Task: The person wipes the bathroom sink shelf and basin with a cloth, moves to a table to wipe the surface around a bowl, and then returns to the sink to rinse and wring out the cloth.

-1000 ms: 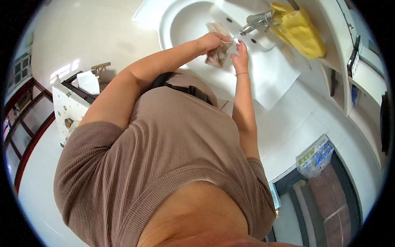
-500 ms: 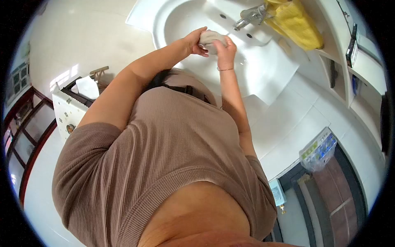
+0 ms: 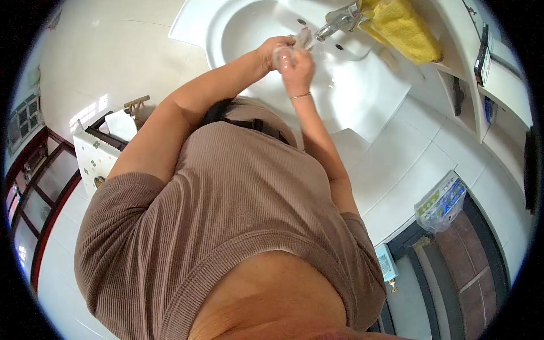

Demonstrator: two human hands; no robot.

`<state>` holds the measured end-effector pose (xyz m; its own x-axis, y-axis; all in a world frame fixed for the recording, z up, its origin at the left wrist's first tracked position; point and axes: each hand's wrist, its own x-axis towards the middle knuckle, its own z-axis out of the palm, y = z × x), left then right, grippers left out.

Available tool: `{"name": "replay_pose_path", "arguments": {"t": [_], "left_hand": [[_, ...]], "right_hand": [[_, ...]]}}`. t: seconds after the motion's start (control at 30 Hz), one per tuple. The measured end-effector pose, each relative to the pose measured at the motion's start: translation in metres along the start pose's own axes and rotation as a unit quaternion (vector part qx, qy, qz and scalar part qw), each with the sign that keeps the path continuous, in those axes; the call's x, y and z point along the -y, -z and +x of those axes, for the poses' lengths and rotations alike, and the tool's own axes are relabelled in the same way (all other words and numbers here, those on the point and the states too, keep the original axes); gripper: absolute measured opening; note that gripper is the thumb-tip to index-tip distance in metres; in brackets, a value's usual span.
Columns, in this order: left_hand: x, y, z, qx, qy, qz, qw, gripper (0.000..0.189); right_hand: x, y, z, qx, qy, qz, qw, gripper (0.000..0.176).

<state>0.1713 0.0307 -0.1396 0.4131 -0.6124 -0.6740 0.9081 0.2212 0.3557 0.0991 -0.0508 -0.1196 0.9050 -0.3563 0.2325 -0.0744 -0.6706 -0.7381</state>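
Observation:
My left hand [image 3: 274,51] and my right hand [image 3: 298,72] are close together over the white sink basin [image 3: 243,34], just left of the metal tap [image 3: 337,24]. Between them they hold a wet, pale cloth-like item [image 3: 304,38], bunched up, with one part poking out toward the tap. The fingers of my left hand are wrapped round its far side, partly hidden. My right hand is closed on the near side, with a thin bracelet at its wrist. Motion blurs the item's edges.
A yellow towel [image 3: 405,34] hangs beside the tap. White shelves [image 3: 481,113] stand along the right. A plastic packet [image 3: 442,201] lies lower right, near a light-blue box [image 3: 386,263]. At left are a patterned white cabinet [image 3: 93,156] and a dark red frame [image 3: 48,204].
My right hand has moved left and slightly down, over the item and nearer my left hand. The item, earlier a rounded bundle, now has a part sticking out toward the tap.

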Motion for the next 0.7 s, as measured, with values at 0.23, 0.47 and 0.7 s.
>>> {"name": "replay_pose_path", "arguments": {"t": [0.23, 0.47, 0.7], "left_hand": [[0.005, 0.0, -0.004, 0.015, -0.025, 0.108, 0.994, 0.058], [-0.019, -0.019, -0.01, 0.048, -0.011, 0.233, 0.971, 0.059], [-0.014, 0.022, 0.009, -0.189, 0.092, 0.167, 0.963, 0.085]], "right_hand": [[-0.078, -0.004, 0.007, 0.053, -0.27, 0.11, 0.955, 0.018], [-0.095, 0.026, 0.017, 0.209, -0.309, 0.248, 0.894, 0.038], [-0.083, 0.01, 0.008, 0.027, -0.329, 0.471, 0.818, 0.037]]}}
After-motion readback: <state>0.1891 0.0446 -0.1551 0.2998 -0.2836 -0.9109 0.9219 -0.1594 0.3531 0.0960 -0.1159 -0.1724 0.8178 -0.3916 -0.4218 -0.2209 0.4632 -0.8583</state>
